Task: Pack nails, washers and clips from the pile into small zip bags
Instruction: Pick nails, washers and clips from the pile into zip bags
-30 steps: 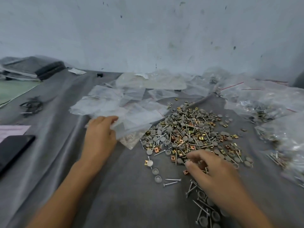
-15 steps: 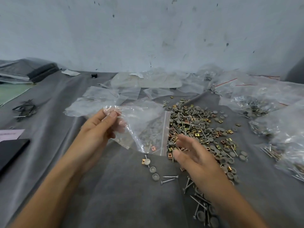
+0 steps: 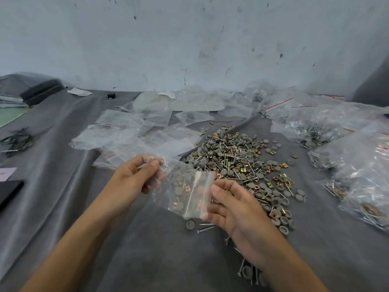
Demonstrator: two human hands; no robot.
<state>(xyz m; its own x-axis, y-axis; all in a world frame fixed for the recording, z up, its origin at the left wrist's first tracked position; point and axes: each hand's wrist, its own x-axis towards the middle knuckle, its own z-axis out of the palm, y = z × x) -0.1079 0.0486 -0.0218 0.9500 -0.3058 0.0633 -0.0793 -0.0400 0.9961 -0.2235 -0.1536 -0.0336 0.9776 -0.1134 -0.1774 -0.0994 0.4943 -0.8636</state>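
Hidden / unclear: the zip bag point(image 3: 187, 191) is clear film, so grey discs and a copper-coloured clip show through it. I cannot tell whether they lie inside it or on the desk beneath. Part of the pile point(image 3: 237, 163) is covered by the bag's upper corner, and the right hand point(image 3: 233, 205) hides the pile's near edge. A flat black object point(image 3: 8, 190) is cut off by the left frame edge and cannot be identified. A dark tangle point(image 3: 16, 141) at far left is too small to make out.

Hands: the left hand point(image 3: 134, 180) pinches the bag's upper left edge between thumb and fingertips. The right hand holds the bag's right edge, thumb on top, fingers curled below. The bag is held up just in front of the pile, between the two hands.

Materials: the pile mixes round matte grey washers, thin bright steel nails and small square brass-toned clips. A loose washer point(image 3: 190, 224) and nail point(image 3: 205, 229) lie just below the bag. The desk is covered by a creased grey cloth point(image 3: 84, 207). Empty bags point(image 3: 126, 131) lie crumpled to the left of the pile, glossy filled bags point(image 3: 357, 165) to its right.
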